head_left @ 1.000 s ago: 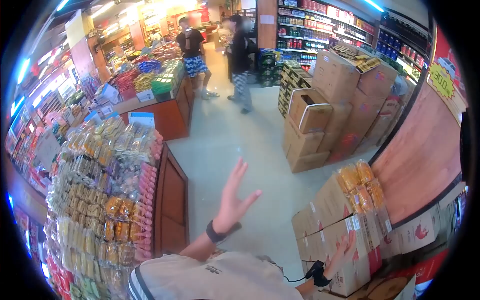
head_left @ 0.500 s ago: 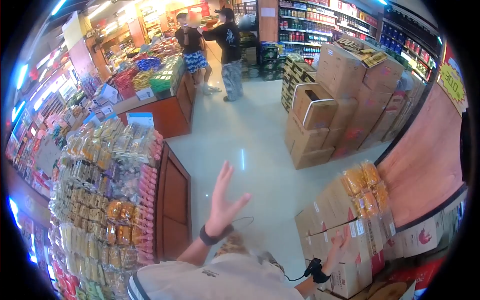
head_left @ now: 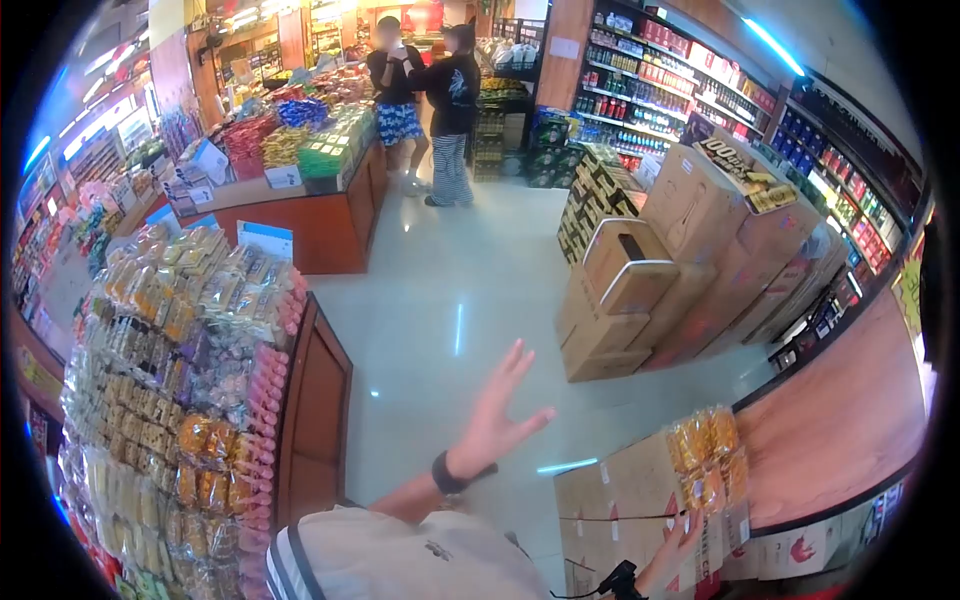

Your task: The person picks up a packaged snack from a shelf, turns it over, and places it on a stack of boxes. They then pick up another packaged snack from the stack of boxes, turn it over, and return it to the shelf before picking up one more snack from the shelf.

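My left hand (head_left: 498, 420) is held out over the tiled floor, fingers stretched and thumb spread apart, with nothing in it. A dark band circles that wrist. Lower right, my right hand (head_left: 676, 550) reaches along the cardboard boxes (head_left: 612, 495), overlapping their printed side in this view. Its fingers are extended, and I see nothing held in them. A black device with a cord (head_left: 618, 582) is strapped at the right wrist. Just above the right hand, clear bags of orange-brown snacks (head_left: 708, 450) lie on top of the boxes.
On the left stands a wooden display (head_left: 315, 410) piled with packaged snacks (head_left: 150, 400). Stacked cartons (head_left: 690, 250) rise on the right. Two people (head_left: 450, 110) stand in the aisle ahead, beside another goods counter (head_left: 300, 230). Drink shelves (head_left: 650, 80) line the back.
The view has shifted, with the snack display further left and the carton stack lower. My left hand now appears further right; my right hand is lower, close by the snack bags.
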A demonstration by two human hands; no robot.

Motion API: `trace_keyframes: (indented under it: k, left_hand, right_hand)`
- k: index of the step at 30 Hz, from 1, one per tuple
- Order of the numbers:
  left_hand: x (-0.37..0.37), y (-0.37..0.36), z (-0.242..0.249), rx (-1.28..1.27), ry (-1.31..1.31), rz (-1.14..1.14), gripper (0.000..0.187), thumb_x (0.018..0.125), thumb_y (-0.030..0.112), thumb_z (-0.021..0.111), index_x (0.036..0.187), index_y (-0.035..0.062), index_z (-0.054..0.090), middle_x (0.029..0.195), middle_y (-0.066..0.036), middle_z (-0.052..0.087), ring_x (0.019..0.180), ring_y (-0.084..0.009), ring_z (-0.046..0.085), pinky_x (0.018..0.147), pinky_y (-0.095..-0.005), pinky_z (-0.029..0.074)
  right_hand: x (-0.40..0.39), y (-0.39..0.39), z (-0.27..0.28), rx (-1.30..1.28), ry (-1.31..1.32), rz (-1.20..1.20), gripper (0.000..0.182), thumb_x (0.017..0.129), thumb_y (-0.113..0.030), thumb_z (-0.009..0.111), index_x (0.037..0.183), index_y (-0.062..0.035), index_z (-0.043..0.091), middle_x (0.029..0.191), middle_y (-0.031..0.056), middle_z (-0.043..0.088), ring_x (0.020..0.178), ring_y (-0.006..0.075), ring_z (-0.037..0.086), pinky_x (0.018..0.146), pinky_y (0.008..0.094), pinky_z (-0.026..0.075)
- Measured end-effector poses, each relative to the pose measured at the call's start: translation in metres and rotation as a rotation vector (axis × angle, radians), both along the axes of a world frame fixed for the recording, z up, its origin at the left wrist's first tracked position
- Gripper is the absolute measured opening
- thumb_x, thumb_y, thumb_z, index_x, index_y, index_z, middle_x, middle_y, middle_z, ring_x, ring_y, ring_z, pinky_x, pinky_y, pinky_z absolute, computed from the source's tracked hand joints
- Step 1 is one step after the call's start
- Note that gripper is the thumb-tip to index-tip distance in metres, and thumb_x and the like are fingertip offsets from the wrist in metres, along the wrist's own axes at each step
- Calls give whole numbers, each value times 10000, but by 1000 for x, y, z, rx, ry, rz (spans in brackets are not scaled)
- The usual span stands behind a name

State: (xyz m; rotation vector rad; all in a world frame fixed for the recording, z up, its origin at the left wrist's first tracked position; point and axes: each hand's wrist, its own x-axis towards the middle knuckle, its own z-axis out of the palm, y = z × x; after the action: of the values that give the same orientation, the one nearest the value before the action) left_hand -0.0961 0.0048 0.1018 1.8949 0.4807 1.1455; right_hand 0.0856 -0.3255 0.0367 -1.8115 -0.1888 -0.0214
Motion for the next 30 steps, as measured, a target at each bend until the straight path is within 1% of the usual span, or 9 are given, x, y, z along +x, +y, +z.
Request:
trace_keyframes:
  k: [5, 8, 11, 18, 20, 23, 26, 29, 30]
  left_hand:
    - [10, 33, -1, -43, -8, -41, 806, 759, 106, 772, 1452, 41, 366, 1548, -202, 260, 1428, -330, 280, 1137, -431, 262]
    - [16, 50, -12, -55, 1, -41, 798, 767, 157, 784, 1441, 28, 376, 1550, -214, 244, 1426, -348, 278, 1127, -422, 282]
    - [23, 59, -16, -99, 8, -17, 791, 767, 100, 761, 1449, 34, 366, 1558, -198, 241, 1434, -323, 266, 1139, -420, 252]
    - [62, 70, -27, -81, 35, -3, 788, 772, 124, 774, 1447, 42, 375, 1550, -186, 264, 1435, -317, 263, 1130, -430, 266]
    - [79, 58, -24, -61, 49, -17, 793, 770, 132, 780, 1449, 51, 378, 1548, -186, 269, 1435, -315, 263, 1127, -433, 273]
    - [112, 37, -15, -116, 30, -44, 798, 765, 124, 779, 1453, 65, 378, 1552, -180, 263, 1433, -319, 266, 1122, -431, 283]
    - [152, 16, -14, -15, 69, -69, 812, 759, 100, 772, 1462, 78, 367, 1557, -172, 258, 1434, -315, 267, 1117, -432, 293]
    - [188, 2, -18, -51, 18, -157, 828, 761, 70, 755, 1479, 91, 343, 1562, -163, 253, 1435, -305, 268, 1120, -429, 291]
    - [196, 0, -22, -16, 43, -131, 827, 764, 58, 747, 1481, 88, 337, 1565, -159, 248, 1435, -300, 268, 1125, -427, 286]
  right_hand:
    - [19, 37, -6, 107, -30, 120, 511, 986, -242, 506, 1453, -91, 365, 1447, 137, 425, 1256, 257, 475, 977, 375, 447]
    - [18, 58, -7, -39, -74, 73, 503, 983, -233, 513, 1449, -101, 378, 1447, 125, 427, 1248, 244, 475, 965, 370, 439]
    - [27, 66, -16, -87, -65, 114, 494, 976, -212, 524, 1441, -110, 392, 1445, 108, 435, 1244, 237, 474, 958, 370, 433]
    - [73, 82, -19, -29, 11, 79, 489, 973, -207, 529, 1430, -91, 402, 1434, 98, 451, 1261, 236, 461, 952, 369, 435]
    - [92, 71, -29, -51, -26, 106, 493, 972, -207, 530, 1429, -76, 399, 1437, 100, 448, 1271, 235, 453, 955, 374, 436]
    - [109, 65, -6, 51, 28, 98, 488, 974, -212, 519, 1419, -46, 410, 1420, 109, 468, 1266, 240, 464, 964, 378, 438]
    - [168, 12, -39, 15, -66, 135, 472, 982, -217, 495, 1410, -32, 427, 1395, 127, 493, 1247, 265, 483, 971, 381, 439]
    - [197, -19, -68, -190, -170, -72, 464, 983, -217, 488, 1408, -35, 439, 1379, 148, 505, 1221, 275, 506, 985, 360, 433]
    - [199, -17, -61, -35, -132, -2, 483, 965, -146, 519, 1410, -2, 401, 1370, 182, 507, 1248, 285, 498, 1021, 345, 413]
